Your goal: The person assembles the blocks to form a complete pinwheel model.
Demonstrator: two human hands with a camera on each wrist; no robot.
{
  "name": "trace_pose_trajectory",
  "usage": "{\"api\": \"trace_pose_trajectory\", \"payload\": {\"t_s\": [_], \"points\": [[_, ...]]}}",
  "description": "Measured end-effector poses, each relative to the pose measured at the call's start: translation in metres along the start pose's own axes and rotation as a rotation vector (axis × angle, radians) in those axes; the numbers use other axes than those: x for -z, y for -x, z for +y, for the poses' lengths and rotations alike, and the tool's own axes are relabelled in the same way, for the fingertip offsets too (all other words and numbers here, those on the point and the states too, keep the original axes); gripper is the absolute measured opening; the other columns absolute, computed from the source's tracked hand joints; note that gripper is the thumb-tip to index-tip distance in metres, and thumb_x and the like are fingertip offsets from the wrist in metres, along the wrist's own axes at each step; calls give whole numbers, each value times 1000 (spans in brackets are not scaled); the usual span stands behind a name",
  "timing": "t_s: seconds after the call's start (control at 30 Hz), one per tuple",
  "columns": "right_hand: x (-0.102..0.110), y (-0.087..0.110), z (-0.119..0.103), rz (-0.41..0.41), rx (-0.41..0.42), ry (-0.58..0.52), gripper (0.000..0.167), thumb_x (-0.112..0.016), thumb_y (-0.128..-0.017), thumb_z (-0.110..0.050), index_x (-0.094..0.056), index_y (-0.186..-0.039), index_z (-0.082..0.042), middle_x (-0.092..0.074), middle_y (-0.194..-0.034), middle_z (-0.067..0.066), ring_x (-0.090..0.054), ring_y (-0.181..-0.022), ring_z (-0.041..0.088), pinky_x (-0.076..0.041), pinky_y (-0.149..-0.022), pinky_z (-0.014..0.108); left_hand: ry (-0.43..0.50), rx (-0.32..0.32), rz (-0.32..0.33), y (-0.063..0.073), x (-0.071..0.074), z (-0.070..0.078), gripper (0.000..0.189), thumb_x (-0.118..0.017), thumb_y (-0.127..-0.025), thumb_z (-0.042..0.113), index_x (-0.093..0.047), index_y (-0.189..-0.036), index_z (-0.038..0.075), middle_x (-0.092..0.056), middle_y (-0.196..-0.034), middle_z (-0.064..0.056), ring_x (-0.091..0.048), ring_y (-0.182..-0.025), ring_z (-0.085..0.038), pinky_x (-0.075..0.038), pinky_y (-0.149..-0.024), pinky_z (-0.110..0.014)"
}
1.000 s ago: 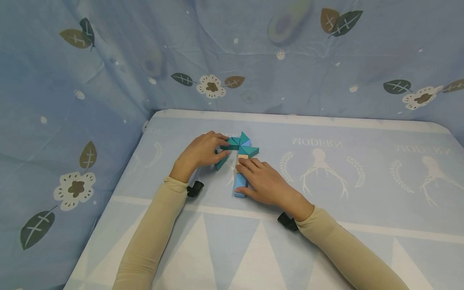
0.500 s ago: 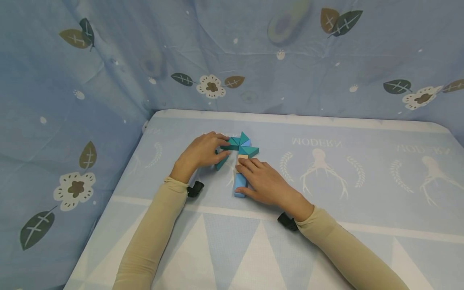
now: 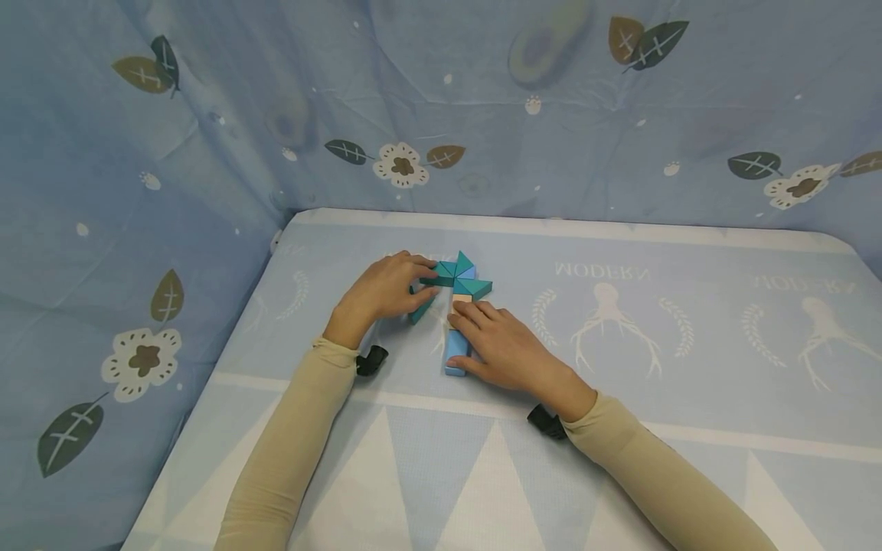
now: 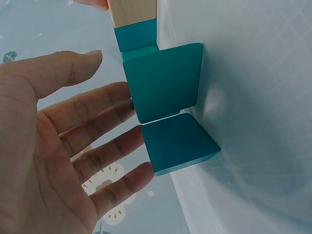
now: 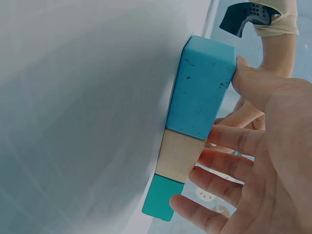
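Observation:
Several teal triangular blocks (image 3: 475, 288) and a small blue block (image 3: 471, 272) form a fan on the table. Below them a wooden block (image 5: 180, 155) and a blue rectangular block (image 5: 202, 87) continue in a line. The left hand (image 3: 386, 287) lies over the fan's left side, its fingertips touching teal blocks (image 4: 163, 80), thumb held apart. Another teal block (image 3: 420, 309) sits partly hidden under that hand. The right hand (image 3: 506, 348) rests on the line, fingertips along the wooden part and thumb at the blue block's near end. Its fingers are extended and partly cover the blocks.
The table (image 3: 599, 405) has a pale blue and white printed cover with antler and triangle patterns. A blue patterned curtain (image 3: 482, 115) hangs behind it and at the left. Black wrist-worn pieces (image 3: 547, 421) stick out below both wrists.

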State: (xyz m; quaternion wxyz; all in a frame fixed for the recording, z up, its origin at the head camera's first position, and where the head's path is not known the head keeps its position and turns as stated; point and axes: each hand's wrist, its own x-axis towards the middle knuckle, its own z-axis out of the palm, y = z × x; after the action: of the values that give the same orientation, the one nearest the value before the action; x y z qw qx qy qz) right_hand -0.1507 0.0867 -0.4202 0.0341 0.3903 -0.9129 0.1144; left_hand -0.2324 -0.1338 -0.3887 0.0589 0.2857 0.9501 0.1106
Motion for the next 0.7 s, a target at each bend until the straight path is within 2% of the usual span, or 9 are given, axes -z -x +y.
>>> {"api": "trace_pose_trajectory", "payload": {"t_s": [0.7], "points": [[0, 0, 0, -3, -3, -5, 63, -61, -92, -53, -54, -137, -8, -44, -149, 11, -46, -132, 28, -50, -94, 46, 0, -9, 9, 1, -1, 0, 40, -61, -96, 36, -68, -126, 10, -56, -142, -4, -47, -135, -29, -33, -116, -49]]}}
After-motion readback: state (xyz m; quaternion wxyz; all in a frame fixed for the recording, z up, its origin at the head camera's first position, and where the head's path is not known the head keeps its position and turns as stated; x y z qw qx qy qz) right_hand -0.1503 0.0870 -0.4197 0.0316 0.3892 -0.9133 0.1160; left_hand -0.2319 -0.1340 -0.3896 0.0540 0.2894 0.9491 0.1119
